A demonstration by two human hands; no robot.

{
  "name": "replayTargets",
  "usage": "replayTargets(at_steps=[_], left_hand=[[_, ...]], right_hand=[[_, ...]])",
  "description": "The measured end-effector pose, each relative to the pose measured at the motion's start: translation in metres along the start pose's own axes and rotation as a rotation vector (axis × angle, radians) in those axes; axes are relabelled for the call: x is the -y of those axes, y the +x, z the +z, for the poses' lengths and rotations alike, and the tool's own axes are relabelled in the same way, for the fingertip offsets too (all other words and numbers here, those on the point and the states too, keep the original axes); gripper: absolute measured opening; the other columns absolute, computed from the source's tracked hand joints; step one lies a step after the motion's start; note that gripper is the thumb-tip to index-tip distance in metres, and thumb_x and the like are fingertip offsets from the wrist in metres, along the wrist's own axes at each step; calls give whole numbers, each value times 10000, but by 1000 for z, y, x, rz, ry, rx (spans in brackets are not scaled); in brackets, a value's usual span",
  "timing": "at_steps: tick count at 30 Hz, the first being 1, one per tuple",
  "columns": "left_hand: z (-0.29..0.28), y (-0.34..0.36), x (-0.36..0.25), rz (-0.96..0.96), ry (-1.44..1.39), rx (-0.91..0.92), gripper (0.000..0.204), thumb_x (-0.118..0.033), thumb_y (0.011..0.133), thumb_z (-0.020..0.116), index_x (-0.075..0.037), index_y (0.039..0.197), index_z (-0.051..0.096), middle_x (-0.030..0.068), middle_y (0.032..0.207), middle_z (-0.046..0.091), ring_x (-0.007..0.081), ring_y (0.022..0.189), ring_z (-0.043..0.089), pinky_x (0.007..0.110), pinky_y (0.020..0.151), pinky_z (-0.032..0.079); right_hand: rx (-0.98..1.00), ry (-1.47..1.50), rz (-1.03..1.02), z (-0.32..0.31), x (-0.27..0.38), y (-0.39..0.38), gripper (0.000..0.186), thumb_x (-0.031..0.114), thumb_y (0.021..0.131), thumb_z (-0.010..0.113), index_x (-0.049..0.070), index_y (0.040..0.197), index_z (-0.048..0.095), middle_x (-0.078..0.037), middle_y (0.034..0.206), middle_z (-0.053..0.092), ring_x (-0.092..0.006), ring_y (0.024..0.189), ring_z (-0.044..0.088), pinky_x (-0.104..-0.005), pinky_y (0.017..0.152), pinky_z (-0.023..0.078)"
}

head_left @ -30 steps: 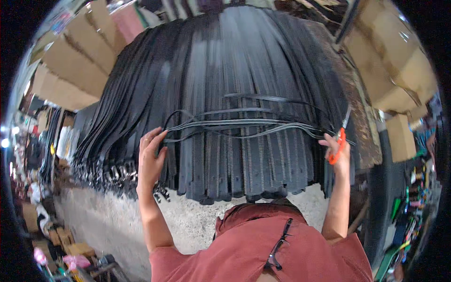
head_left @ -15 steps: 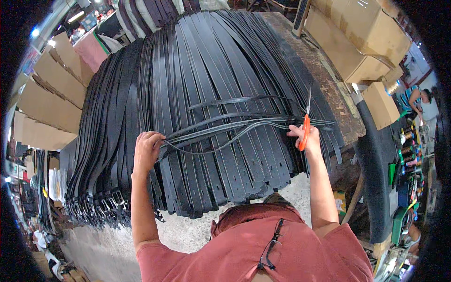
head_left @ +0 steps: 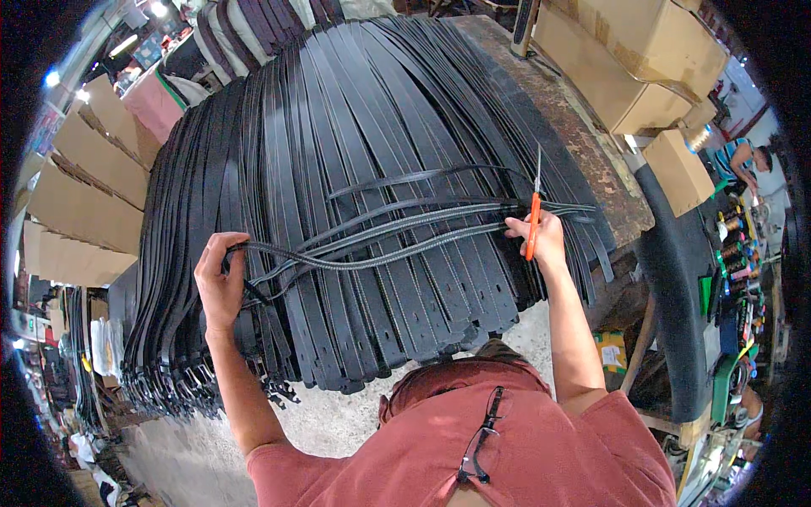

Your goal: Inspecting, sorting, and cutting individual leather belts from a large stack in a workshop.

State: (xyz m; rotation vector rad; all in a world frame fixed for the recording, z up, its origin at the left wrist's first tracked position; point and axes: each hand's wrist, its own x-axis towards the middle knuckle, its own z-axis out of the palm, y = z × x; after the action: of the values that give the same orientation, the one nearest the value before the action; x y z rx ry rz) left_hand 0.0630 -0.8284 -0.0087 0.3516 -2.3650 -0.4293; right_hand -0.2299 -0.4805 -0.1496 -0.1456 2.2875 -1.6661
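Observation:
My left hand (head_left: 221,279) pinches the end of a black stitched strap (head_left: 355,260) on the left side of a wide spread of black belts (head_left: 372,93). A few more loose straps lie crosswise over the spread, between my hands. My right hand (head_left: 547,237) holds orange-handled scissors (head_left: 532,224) upright, blades pointing away from me, at the right end of these crosswise straps; whether it also grips the straps is hidden. Metal buckles (head_left: 196,380) hang along the spread's near left edge.
Cardboard boxes (head_left: 625,51) stand at the back right of the worn wooden table (head_left: 591,127), more cardboard (head_left: 84,194) at the left. Folded cloth and straps lie beyond. At the far right a person (head_left: 742,165) sits among thread spools (head_left: 735,262). Concrete floor (head_left: 169,456) shows below.
My left hand has moved left, drawing a strap toward the left and bowing it. My right hand, with the scissors, appears further left in the view, which has also shifted.

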Motion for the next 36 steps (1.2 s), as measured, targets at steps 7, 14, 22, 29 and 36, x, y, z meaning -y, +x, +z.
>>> replayTargets(at_steps=[7, 14, 22, 29, 36], left_hand=[[-1, -2, -15, 84, 329, 369, 356, -120, 690, 735, -40, 1023, 636, 103, 1091, 588, 278, 1052, 529, 386, 914, 401], [104, 9, -73, -34, -342, 460, 182, -153, 834, 646, 2, 925, 674, 107, 739, 584, 194, 695, 542, 292, 642, 431], [170, 39, -101, -193, -306, 696, 387, -342, 851, 627, 40, 799, 663, 128, 566, 534, 146, 514, 478, 315, 518, 395], [183, 45, -109, -226, -312, 794, 382, -342, 788, 706, 30, 708, 673, 56, 523, 554, 91, 486, 476, 285, 457, 376], [180, 25, -111, -347, -561, 683, 211, -187, 796, 703, 23, 775, 686, 45, 567, 598, 76, 452, 537, 226, 415, 395]], right_hand=[[-40, -185, -63, 1, 10, -8, 373, 294, 742, 759, 20, 742, 506, -120, 638, 645, -115, 389, 531, -235, 341, 386], [-115, -62, -3, -7, 38, -43, 505, 533, 804, 643, 48, 715, 529, -31, 501, 513, -118, 425, 522, -257, 430, 397], [17, 106, 32, -28, 38, -93, 432, 491, 873, 572, 104, 714, 468, 16, 503, 449, -55, 368, 408, -208, 355, 305], [16, 150, -24, -48, 27, -115, 385, 445, 909, 536, 103, 746, 467, 15, 529, 471, -51, 385, 416, -200, 359, 313], [323, 358, -80, -34, 38, -142, 418, 445, 953, 426, 51, 833, 494, -47, 579, 514, -110, 414, 457, -226, 393, 344]])
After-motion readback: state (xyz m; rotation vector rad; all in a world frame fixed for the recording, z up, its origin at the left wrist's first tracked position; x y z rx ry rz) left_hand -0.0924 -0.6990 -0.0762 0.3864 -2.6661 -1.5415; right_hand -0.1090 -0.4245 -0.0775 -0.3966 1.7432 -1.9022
